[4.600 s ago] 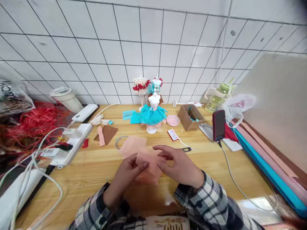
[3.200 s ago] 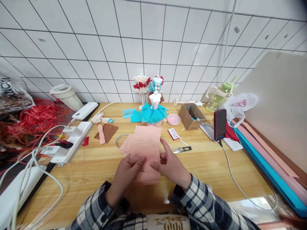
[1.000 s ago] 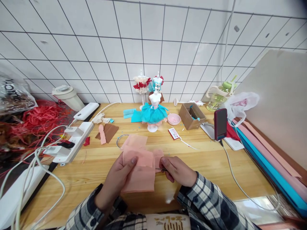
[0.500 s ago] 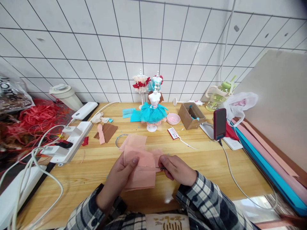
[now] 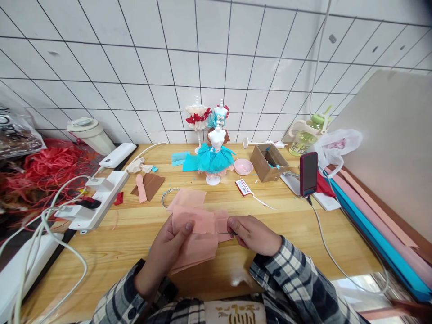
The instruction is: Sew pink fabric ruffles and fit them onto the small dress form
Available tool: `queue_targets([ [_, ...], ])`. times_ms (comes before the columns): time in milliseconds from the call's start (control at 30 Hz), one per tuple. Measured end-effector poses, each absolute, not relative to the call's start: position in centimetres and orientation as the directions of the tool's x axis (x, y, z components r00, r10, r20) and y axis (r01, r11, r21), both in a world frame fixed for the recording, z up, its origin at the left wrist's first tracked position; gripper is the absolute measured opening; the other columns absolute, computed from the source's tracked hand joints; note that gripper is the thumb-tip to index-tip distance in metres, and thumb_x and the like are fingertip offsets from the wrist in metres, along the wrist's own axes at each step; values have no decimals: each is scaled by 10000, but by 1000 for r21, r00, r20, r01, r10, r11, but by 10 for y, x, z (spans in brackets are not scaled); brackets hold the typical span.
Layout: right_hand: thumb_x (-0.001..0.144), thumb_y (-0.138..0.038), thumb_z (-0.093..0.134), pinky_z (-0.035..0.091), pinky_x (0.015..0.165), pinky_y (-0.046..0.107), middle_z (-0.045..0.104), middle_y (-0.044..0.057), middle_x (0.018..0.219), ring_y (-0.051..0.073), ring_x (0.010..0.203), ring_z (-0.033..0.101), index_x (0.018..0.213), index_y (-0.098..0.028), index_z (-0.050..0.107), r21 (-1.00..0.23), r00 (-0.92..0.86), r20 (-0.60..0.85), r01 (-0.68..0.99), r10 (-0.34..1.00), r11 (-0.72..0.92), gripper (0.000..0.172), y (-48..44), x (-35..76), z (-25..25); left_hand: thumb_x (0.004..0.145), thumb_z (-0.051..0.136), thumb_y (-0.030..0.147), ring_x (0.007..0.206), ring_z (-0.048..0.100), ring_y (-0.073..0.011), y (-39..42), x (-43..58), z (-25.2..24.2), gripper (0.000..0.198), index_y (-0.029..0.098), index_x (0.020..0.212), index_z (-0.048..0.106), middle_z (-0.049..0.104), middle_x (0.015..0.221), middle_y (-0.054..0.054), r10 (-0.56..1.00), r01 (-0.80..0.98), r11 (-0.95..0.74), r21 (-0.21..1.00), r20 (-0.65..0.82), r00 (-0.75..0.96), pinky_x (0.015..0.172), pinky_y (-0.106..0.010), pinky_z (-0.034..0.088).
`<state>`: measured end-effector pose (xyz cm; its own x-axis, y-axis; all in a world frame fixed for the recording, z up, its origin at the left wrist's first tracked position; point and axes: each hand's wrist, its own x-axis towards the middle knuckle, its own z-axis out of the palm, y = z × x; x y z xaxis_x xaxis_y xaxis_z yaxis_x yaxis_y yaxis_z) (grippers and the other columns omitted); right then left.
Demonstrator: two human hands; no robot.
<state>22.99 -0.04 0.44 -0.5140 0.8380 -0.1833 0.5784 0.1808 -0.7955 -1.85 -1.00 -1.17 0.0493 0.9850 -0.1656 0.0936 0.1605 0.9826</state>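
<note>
Since the frame some three seconds back, the snips [image 5: 231, 233] have left their spot beside the card tag [image 5: 243, 187] and are now in my right grip [image 5: 254, 234]. The peach sheets [image 5: 199, 252], upright then, now lie folded toward me. Right grip: clamped on the snips, blade pointing left at the sheets' right side; whether its tip sits inside the fold, I cannot tell. Left grip [image 5: 170, 245]: clamped on the sheets, thumb on top, above the middle of the surface's near edge.

Surface [image 5: 286, 252]: pale wood, glossy toward the near edge. Far edge, centre: a small mannequin in a turquoise skirt [image 5: 216, 159], two more dress forms behind it; to their right, a pink bowl [image 5: 249, 172] and a cardboard box [image 5: 265, 171]. Far right corner: green bottle [image 5: 307, 135], white plastic bag [image 5: 340, 146]. Right edge: coloured sheets [image 5: 367, 220] laid lengthwise. Left edge: power strip [image 5: 113, 186] with cables, red strands [image 5: 64, 164] beyond.

Room: white tiled wall [image 5: 216, 67], dark grout, rising behind the far edge.
</note>
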Motion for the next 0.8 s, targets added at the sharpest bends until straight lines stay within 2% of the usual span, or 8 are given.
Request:
queue_targets([
  [200, 980, -610, 118, 356, 594, 247, 471, -41, 466, 113, 480, 442, 766, -189, 533, -821, -531, -180, 544, 828, 170, 630, 2, 224, 2, 794, 663, 488, 1051, 637, -283, -10, -17, -12, 492, 161, 1152, 579, 718, 1063, -95, 977, 44, 204, 978, -207, 56, 868, -368, 522],
  [400, 989, -591, 124, 345, 590, 245, 474, -40, 474, 110, 487, 443, 759, -188, 537, -822, -552, -138, 526, 822, 216, 622, 2, 218, 10, 787, 671, 480, 1112, 617, -295, -11, -18, -12, 509, 164, 1176, 581, 707, 1122, -102, 984, 63, 170, 983, -173, 41, 922, -389, 503],
  [567, 1018, -506, 164, 344, 601, 241, 485, -36, 502, 114, 521, 470, 751, -193, 535, -801, -561, -122, 543, 818, 253, 554, 0, 214, 11, 803, 657, 476, 1173, 587, -300, -13, -18, -11, 517, 167, 1205, 557, 688, 1180, -105, 985, 58, 163, 985, -166, 54, 952, -396, 491],
  [800, 1026, -423, 245, 339, 627, 243, 621, 0, 707, 130, 660, 542, 803, -201, 556, -728, -559, -105, 606, 822, 320, 442, 1, 211, 8, 812, 648, 473, 1207, 564, -300, -12, -18, -11, 601, 163, 1306, 503, 679, 1203, -107, 985, 59, 142, 988, -147, 86, 955, -397, 489],
])
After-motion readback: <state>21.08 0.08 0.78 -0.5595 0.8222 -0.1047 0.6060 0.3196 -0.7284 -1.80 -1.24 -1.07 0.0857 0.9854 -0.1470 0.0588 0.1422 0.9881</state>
